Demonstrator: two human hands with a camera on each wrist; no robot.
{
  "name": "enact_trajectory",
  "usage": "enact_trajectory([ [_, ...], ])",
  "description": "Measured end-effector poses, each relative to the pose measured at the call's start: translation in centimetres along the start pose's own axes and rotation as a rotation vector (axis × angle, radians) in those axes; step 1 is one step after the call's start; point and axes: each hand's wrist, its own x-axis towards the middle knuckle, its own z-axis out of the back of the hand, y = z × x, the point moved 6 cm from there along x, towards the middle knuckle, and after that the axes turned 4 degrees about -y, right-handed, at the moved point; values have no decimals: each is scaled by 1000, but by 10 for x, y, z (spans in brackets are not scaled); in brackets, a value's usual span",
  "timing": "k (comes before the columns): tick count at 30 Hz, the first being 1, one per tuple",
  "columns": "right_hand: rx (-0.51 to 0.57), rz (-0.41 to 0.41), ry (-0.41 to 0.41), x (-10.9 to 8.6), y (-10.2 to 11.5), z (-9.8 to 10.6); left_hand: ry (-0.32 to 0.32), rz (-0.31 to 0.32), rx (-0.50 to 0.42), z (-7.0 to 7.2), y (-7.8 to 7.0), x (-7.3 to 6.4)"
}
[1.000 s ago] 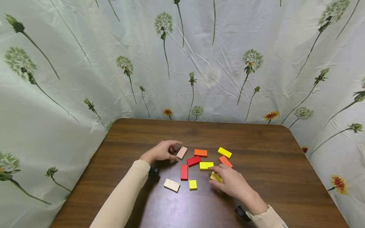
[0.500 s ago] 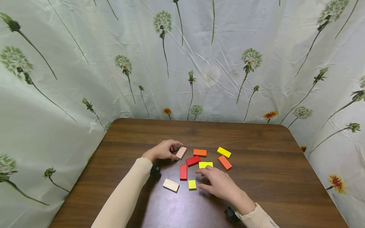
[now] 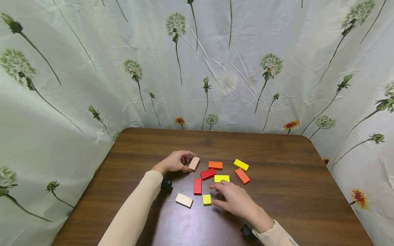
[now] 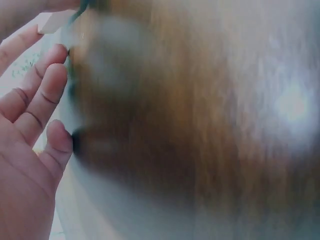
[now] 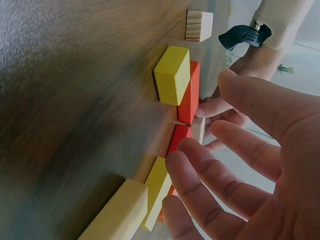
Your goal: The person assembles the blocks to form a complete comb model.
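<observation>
My left hand point(image 3: 175, 161) pinches a pale pink wooden block point(image 3: 194, 164) between thumb and forefinger at the far left of the blocks. In the left wrist view a pale corner of this block point(image 4: 54, 21) shows between the fingertips, the other fingers loosely bent. My right hand point(image 3: 237, 199) hovers with fingers spread and nothing held, its thumb tip close beside a small yellow block point(image 3: 207, 200). Its fingers partly cover a longer yellow block point(image 3: 221, 178). Under this hand lies a pale yellow block point(image 5: 117, 212), seen in the right wrist view and hidden from the head view.
Two red blocks point(image 3: 197, 186) lie between the hands, and a bare-wood block point(image 3: 184, 200) lies nearer the front. Beyond them are two orange blocks point(image 3: 215, 165) and a yellow block point(image 3: 241, 164). A flowered curtain point(image 3: 240, 68) hangs behind the brown table point(image 3: 283, 160).
My right hand has moved left from the pale yellow block to beside the small yellow one. The left hand has closed on the pale pink block, which has shifted slightly left.
</observation>
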Motion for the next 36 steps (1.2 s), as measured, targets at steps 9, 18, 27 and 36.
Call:
enact_trajectory([
  [9, 0, 11, -6, 2, -1, -2, -117, 22, -38, 30, 27, -4],
  [18, 9, 46, 17, 8, 5, -6, -177, 133, -64, 49, 56, -6],
  [27, 20, 91, 71, 30, 20, -12, -178, 164, -112, 50, 61, -6],
  [36, -75, 159, 167, 55, 38, -28, -172, 157, -191, 46, 66, -5],
])
